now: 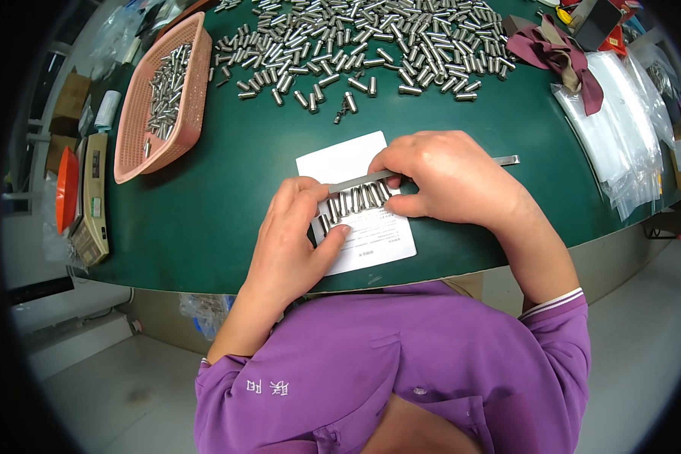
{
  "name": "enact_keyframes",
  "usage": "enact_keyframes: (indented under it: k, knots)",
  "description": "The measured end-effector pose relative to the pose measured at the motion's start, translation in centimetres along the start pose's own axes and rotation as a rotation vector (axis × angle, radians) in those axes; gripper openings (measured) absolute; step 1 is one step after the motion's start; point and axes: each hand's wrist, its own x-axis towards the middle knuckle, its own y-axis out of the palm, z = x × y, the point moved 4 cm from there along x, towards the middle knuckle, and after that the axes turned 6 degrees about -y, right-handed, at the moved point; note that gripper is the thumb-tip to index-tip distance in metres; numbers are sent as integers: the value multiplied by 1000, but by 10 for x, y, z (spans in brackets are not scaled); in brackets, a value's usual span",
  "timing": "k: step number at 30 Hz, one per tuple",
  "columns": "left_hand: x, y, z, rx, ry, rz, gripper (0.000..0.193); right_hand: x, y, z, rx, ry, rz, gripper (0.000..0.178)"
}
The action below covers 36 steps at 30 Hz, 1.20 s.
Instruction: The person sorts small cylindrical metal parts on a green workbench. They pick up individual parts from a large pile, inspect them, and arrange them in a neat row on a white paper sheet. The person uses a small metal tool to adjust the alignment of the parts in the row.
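A row of several short shiny metal cylinders [357, 198] stands side by side over a white printed paper sheet [378, 250]. Along their far side runs a flat grey metal strip [359, 181]. My left hand [284, 231] is closed at the row's left end, fingers behind at the strip and thumb in front. My right hand [454, 178] closes on the right end, thumb in front and fingers curled over the strip. Beyond the right hand a flat metal end [507, 160] sticks out; whether it belongs to the same strip is hidden.
A large pile of similar metal cylinders [363, 38] covers the far part of the green table [242, 212]. At the left stand a pink plastic basket [197, 98] with more cylinders and a scale [92, 204]. Plastic bags [617, 129] and a maroon cloth [560, 60] lie at the right.
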Motion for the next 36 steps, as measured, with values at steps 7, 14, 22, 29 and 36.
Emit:
enact_keyframes:
  k: [7, 14, 22, 29, 36]
  knots:
    - [-5, -3, 3, -23, -24, -11, 40, 4, 5, 3, 62, 16, 36, 29]
    - [-7, -6, 7, -63, -57, -20, 36, 6, 4, 5, 96, 38, 46, 28]
    - [-6, -8, 11, -97, -30, -31, 34, 6, 5, 3, 95, 25, 30, 29]
    - [-6, -7, 11, -104, -4, -31, 32, 5, 3, -1, 84, 43, 20, 30]
    - [-6, -5, 6, -82, -3, -33, 39, 4, 2, -5, 102, 55, 7, 32]
